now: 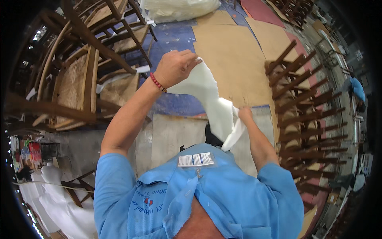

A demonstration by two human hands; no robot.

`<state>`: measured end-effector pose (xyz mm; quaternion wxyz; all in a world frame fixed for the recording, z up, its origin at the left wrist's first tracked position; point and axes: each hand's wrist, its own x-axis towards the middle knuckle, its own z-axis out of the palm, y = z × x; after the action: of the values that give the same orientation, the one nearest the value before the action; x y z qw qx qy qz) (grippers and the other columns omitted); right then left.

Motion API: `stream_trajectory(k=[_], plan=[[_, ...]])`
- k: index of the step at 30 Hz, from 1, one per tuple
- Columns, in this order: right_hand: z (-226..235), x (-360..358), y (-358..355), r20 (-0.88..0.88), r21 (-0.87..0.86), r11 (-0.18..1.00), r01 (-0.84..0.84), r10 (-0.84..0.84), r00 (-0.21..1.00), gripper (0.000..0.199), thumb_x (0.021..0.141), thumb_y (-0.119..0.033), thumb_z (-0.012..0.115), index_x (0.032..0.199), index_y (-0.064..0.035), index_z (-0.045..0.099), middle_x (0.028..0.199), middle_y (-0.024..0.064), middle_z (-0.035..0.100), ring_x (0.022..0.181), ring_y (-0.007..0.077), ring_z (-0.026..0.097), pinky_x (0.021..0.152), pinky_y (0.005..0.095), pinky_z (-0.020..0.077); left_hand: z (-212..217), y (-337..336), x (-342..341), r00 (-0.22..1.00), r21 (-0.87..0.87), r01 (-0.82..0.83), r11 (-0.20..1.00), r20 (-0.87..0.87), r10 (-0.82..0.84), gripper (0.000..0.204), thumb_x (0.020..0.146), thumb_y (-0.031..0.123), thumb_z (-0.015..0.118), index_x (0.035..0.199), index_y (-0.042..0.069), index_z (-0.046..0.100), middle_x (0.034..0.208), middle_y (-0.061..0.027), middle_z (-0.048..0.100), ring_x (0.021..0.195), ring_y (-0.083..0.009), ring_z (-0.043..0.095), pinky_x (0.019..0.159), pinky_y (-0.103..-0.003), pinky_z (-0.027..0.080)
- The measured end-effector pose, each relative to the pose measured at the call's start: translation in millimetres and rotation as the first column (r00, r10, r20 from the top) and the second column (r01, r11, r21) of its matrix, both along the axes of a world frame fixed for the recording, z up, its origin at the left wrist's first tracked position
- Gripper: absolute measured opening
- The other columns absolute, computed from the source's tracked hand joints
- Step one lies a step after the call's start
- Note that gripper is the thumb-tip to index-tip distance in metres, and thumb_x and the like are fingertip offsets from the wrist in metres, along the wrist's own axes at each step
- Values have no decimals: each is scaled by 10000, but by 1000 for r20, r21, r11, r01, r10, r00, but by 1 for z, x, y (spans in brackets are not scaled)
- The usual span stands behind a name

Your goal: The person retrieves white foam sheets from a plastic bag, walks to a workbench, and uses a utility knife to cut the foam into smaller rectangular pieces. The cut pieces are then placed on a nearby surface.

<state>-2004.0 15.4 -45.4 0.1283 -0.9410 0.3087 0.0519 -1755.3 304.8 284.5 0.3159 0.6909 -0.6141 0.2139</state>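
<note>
A long strip of white sheet (217, 105), soft like foam wrap, hangs between my two hands in front of my body. My left hand (177, 67), raised ahead with a red bead bracelet (158, 83) at its wrist, pinches the strip's upper end. Lower and to the right, my right hand (245, 114) is closed on the strip near a fold, its fingers partly hidden. The lower end of the strip dangles close to my blue shirt (227, 175).
Stacked wooden chairs (75, 79) crowd the left side. Brown wooden chair legs (306, 115) stick out on the right. Cardboard sheets (229, 51) and blue sheeting (171, 38) cover the floor ahead. A clear plastic bundle (179, 8) lies at the far end; white foam (59, 199) lies lower left.
</note>
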Motion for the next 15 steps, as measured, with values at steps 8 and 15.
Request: stream_trajectory(k=[8, 15], plan=[[-74, 139, -157, -89, 683, 544, 487, -599, 795, 349, 917, -243, 482, 1023, 30, 673, 1021, 214, 673, 915, 315, 652, 810, 425, 493, 12, -108, 199, 961, 356, -87, 930, -217, 173, 167, 875, 184, 674, 900, 22, 641, 818, -141, 644, 739, -325, 626, 645, -350, 497], [79, 363, -234, 406, 396, 915, 81, -254, 878, 267, 917, -213, 575, 1055, -11, 680, 947, 149, 689, 850, 266, 645, 761, 381, 504, 30, -210, 352, 878, 600, -35, 800, -363, 311, 358, 928, 340, 604, 976, -12, 646, 879, -182, 667, 821, -317, 633, 755, -374, 483]])
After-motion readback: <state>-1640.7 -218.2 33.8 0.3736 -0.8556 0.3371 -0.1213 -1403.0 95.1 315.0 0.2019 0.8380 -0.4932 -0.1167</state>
